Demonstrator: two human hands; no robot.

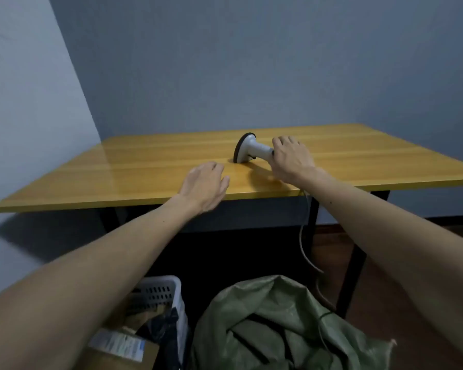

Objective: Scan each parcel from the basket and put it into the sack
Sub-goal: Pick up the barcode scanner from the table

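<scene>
A white handheld scanner (249, 150) with a dark rim lies on the yellow wooden table (145, 169). My right hand (292, 158) grips its handle. My left hand (205, 185) hovers over the table's near edge with relaxed fingers and holds nothing. On the floor below, a white perforated basket (161, 289) holds several parcels, among them a cardboard box with a label (118, 345) and a dark bag (161, 327). A crumpled green sack (273, 329) lies to the right of the basket.
The scanner's cable (305, 244) hangs from the table's front edge down to the floor by a black table leg (353, 263). Grey-blue walls close in behind and on the left.
</scene>
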